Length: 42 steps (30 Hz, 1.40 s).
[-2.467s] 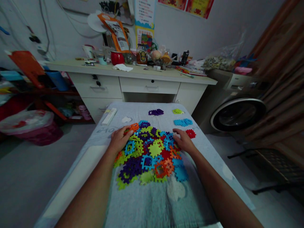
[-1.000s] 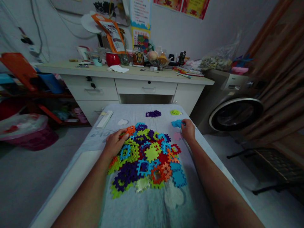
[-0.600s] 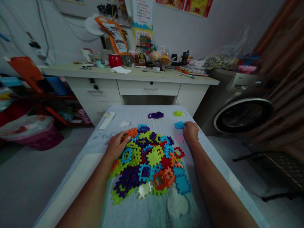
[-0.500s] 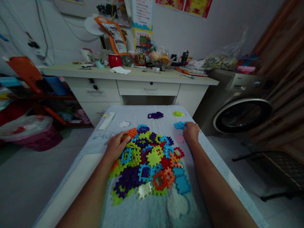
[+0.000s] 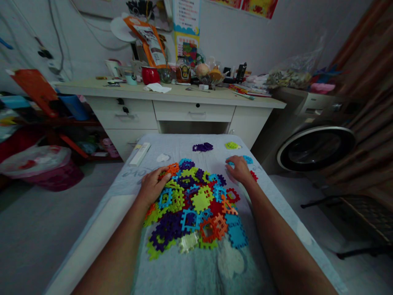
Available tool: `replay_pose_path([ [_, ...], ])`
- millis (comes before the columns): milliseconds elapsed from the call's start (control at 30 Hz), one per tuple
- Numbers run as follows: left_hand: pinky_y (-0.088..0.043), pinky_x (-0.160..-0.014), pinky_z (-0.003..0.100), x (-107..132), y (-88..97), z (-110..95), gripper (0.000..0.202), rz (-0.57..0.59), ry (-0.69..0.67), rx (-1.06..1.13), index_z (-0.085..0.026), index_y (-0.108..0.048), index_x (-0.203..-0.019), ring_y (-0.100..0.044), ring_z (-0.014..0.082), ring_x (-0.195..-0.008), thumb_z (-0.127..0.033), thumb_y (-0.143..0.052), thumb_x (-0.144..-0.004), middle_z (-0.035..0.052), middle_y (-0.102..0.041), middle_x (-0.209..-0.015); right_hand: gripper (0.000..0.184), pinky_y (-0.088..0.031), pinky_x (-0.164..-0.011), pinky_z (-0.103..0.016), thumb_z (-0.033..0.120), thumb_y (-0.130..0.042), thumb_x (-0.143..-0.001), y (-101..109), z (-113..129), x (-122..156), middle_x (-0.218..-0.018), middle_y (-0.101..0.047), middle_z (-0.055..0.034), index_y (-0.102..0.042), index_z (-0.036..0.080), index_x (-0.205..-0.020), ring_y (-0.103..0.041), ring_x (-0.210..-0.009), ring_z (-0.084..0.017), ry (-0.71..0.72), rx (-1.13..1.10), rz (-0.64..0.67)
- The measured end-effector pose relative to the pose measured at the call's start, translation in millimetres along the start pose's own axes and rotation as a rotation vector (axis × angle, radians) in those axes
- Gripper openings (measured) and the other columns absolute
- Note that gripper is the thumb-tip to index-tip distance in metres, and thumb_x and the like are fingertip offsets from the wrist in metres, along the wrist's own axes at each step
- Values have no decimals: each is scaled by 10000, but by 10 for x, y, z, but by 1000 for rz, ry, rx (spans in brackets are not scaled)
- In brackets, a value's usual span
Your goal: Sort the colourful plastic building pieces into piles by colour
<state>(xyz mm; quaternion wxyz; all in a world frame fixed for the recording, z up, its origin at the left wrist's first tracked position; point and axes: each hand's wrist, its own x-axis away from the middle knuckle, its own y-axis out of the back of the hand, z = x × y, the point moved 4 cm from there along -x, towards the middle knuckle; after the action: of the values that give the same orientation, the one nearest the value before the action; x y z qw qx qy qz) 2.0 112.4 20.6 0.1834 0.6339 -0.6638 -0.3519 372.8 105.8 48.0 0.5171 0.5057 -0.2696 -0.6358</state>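
Observation:
A heap of flat interlocking plastic tiles (image 5: 193, 205) in purple, green, blue, orange and red lies on a cloth-covered table (image 5: 196, 266). My left hand (image 5: 155, 184) rests palm down on the heap's left edge, fingers curled over an orange tile (image 5: 172, 168). My right hand (image 5: 238, 169) hovers palm down, fingers spread, over the cloth at the right. It covers part of a small blue pile (image 5: 248, 159) and sits beside a red pile (image 5: 253, 175). Separate purple (image 5: 202, 146) and green (image 5: 231, 145) piles lie farther back.
A white remote-like bar (image 5: 140, 153) and a white scrap (image 5: 162, 157) lie at the table's far left. Behind stands a cluttered white desk (image 5: 172, 106) with drawers. A washing machine (image 5: 313, 139) is at right, a pink bin (image 5: 46, 168) at left.
My right hand went from the heap's right edge out to the blue pile, then drew slightly back toward the heap. The left hand stayed put.

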Motion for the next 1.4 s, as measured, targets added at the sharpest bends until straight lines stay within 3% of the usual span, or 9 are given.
replay_pose_path([
  [133,-463,-945,390,1,6,-8,490,-5,1,7,-227,-630,-1174,-631,239,-1011,-551,-451,-853,58,-682,-1179,186,-396,-966,-375,255,-656,-799,-141,380,-8,-1043,-696,-60,-713,211,-971,-600,-1011,-216,215,-222,279],
  [267,-471,-930,382,2,10,-18,478,-1,-4,2,-236,-636,-1164,-632,241,-1015,-546,-448,-852,50,-693,-1150,148,-407,-940,-359,134,-679,-711,-198,477,13,-919,-695,-45,-716,209,-833,-604,-958,-212,206,-214,361],
  [500,-460,-943,392,-5,-6,28,482,0,-8,-24,-240,-623,-1181,-626,239,-1014,-557,-437,-870,54,-682,-1171,112,-445,-653,-261,268,-669,-688,-17,201,-20,-718,-631,9,-667,192,-771,-559,-670,-141,-68,-541,315],
  [633,-463,-940,387,-10,-15,51,489,6,-6,-34,-239,-617,-1193,-626,238,-1019,-562,-439,-872,57,-682,-1170,238,-415,-540,-252,390,-667,-664,189,-215,-56,-615,-593,20,-619,184,-774,-517,-551,-130,-304,-721,-26],
  [733,-456,-957,390,-10,-13,47,474,-4,-6,-27,-248,-623,-1180,-620,241,-1043,-559,-447,-868,51,-683,-1173,268,-456,-586,-291,381,-683,-627,366,-597,-10,-677,-644,-23,-631,170,-783,-578,-599,-168,-455,-616,-371],
  [833,-444,-974,393,-10,-12,39,471,-6,-4,-18,-247,-624,-1170,-617,241,-1049,-559,-450,-864,52,-682,-1173,272,-488,-690,-337,337,-661,-648,446,-865,45,-788,-690,-74,-677,152,-847,-632,-708,-213,-530,-410,-497],
  [1033,-440,-982,401,-8,-5,27,509,5,-2,-18,-230,-621,-1178,-613,247,-1060,-576,-435,-856,60,-677,-1179,347,-487,-860,-355,227,-504,-756,315,-974,29,-1059,-679,-141,-701,122,-1022,-642,-886,-224,-424,-145,-409],
  [1233,-431,-993,414,-6,-5,34,513,-2,-5,-24,-229,-622,-1188,-619,247,-1033,-575,-437,-858,62,-676,-1180,431,-435,-968,-328,76,-443,-723,167,-929,36,-1123,-665,-125,-695,143,-1067,-606,-1049,-229,-377,58,-220],
  [1400,-450,-964,402,-4,-3,21,507,-5,-12,-22,-230,-626,-1179,-626,240,-1007,-572,-432,-860,57,-682,-1165,474,-398,-1021,-379,37,-420,-735,213,-863,68,-1222,-642,-131,-688,156,-1108,-563,-1156,-264,-404,120,-209],
])
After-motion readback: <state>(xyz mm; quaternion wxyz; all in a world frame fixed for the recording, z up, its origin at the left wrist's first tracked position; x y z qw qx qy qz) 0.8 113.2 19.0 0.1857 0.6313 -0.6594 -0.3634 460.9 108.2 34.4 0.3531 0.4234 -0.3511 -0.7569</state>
